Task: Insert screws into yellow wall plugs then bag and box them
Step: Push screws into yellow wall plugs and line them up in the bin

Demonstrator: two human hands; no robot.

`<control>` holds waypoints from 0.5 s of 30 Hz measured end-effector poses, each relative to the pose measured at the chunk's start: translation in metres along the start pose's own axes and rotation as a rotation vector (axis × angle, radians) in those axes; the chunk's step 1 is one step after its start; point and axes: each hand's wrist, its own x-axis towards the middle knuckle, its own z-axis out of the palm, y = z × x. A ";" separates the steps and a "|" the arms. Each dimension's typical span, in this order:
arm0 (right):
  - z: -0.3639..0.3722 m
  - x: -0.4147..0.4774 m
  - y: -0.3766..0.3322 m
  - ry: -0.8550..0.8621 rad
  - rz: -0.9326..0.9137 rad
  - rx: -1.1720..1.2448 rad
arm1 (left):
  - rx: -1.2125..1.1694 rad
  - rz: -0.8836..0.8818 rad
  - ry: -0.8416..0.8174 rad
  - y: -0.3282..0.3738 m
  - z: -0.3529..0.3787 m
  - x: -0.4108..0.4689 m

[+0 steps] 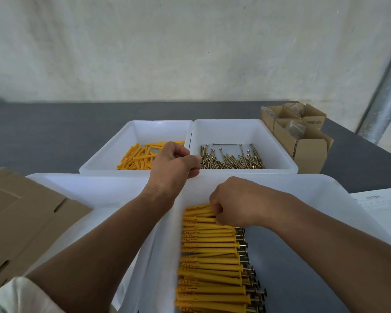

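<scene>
A long row of yellow wall plugs with screws in them lies in the near white bin. My right hand is curled over the far end of that row, its fingers gripping some of the plugs. My left hand is closed on the far rim of the near bin. Behind it stand two smaller white bins. The left bin holds loose yellow plugs. The right bin holds loose brass-coloured screws.
Open cardboard boxes with clear bags inside stand at the back right on the dark grey table. Flat folded cardboard lies at the left. A printed paper sheet is at the right edge, and a metal pole rises behind.
</scene>
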 end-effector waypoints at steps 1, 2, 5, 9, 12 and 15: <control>-0.001 0.000 0.001 0.012 -0.006 0.007 | 0.001 0.001 -0.003 0.000 0.000 0.000; -0.002 0.000 0.002 0.034 -0.010 0.021 | 0.002 0.002 -0.006 0.000 0.000 0.000; -0.008 -0.001 0.007 0.188 -0.005 0.111 | 0.010 0.006 -0.012 0.001 -0.001 -0.001; -0.015 0.005 0.023 0.569 0.088 0.204 | 0.012 0.007 -0.016 0.002 0.000 -0.002; -0.012 0.014 0.041 0.663 0.208 0.235 | 0.013 -0.001 -0.018 0.003 0.000 -0.003; 0.002 0.023 0.056 0.499 0.319 0.274 | 0.004 -0.011 -0.018 0.004 0.000 -0.002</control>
